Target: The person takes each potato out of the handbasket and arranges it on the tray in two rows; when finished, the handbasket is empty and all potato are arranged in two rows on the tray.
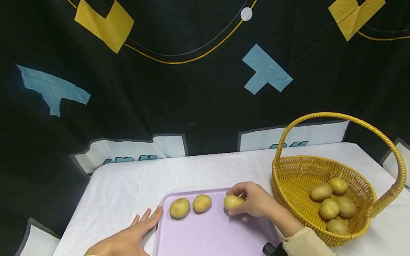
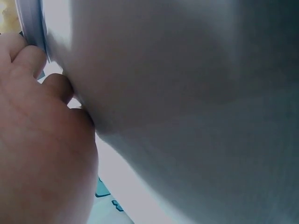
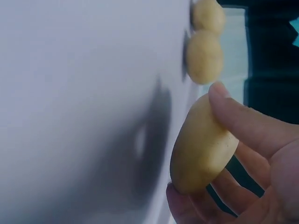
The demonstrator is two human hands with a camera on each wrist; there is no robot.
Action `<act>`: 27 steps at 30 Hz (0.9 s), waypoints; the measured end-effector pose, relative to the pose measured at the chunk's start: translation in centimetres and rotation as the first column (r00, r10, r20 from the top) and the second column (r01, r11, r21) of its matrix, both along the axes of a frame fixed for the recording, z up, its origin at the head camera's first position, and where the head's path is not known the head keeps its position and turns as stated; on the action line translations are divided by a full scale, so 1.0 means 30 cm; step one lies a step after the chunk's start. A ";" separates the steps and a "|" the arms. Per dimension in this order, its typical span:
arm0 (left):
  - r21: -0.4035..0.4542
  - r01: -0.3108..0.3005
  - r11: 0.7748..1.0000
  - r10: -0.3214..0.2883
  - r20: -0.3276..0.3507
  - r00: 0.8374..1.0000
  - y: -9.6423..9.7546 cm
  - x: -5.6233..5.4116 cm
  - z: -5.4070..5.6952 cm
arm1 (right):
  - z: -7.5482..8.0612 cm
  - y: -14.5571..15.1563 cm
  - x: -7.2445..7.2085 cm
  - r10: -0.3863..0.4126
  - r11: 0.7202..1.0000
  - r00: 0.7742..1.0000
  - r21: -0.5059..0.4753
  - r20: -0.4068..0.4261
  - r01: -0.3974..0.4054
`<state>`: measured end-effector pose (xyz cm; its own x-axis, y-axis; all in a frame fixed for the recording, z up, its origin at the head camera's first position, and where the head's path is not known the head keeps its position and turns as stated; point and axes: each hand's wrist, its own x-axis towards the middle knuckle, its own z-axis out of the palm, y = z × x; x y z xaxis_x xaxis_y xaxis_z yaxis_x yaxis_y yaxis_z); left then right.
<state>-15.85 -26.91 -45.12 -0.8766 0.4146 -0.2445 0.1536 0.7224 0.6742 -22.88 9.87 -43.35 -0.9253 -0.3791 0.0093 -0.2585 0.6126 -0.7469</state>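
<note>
My right hand (image 1: 254, 200) pinches a potato (image 3: 202, 144) between thumb and fingers, over the right part of the lilac tray (image 1: 211, 246). In the right wrist view the potato's shadow falls on the tray beside it. Two more potatoes lie side by side along the tray's far edge, one at the left (image 1: 179, 208) and a smaller one (image 1: 202, 203) beside it. At the tray's left edge, my left hand (image 1: 130, 241) is spread, fingertips and thumb right at the rim. The left wrist view shows that hand's fingers (image 2: 30, 60) close to the rim.
To the right of the tray stands a yellow wicker basket (image 1: 289, 186) with a tall arched handle (image 1: 372, 129). Several potatoes (image 1: 329, 209) lie inside it. White cloth (image 1: 118, 189) covers the table, and a black curtain (image 1: 194, 112) with taped pieces hangs behind.
</note>
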 end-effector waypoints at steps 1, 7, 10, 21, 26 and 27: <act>-0.004 0.002 1.000 -0.002 -0.002 1.000 0.001 -0.001 0.001 | -0.006 -0.007 0.000 0.006 1.000 1.000 0.007 -0.011 -0.005; -0.012 0.007 1.000 -0.007 -0.001 1.000 0.006 -0.010 0.008 | -0.029 -0.042 0.001 -0.013 0.996 0.995 0.092 -0.098 0.022; -0.011 0.004 1.000 -0.004 0.003 1.000 0.003 -0.012 0.009 | -0.031 -0.059 -0.003 -0.026 0.994 0.994 0.105 -0.102 0.037; 0.024 0.000 1.000 0.000 0.013 1.000 -0.003 -0.006 -0.004 | -0.041 -0.093 -0.031 -0.086 0.993 0.995 0.083 -0.044 0.090; 0.024 -0.002 1.000 0.001 0.019 1.000 -0.005 -0.005 -0.001 | -0.049 -0.091 -0.032 -0.100 0.992 0.994 0.071 -0.051 0.104; 0.025 -0.002 1.000 0.001 0.020 1.000 -0.005 -0.005 0.000 | -0.050 -0.091 -0.032 -0.104 0.992 0.993 0.069 -0.052 0.107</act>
<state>-16.01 -27.05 -45.12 -0.8723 0.4196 -0.2512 0.1392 0.7053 0.6951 -23.83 7.14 -44.86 -0.9592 -0.2809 0.0314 -0.2245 0.6897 -0.6884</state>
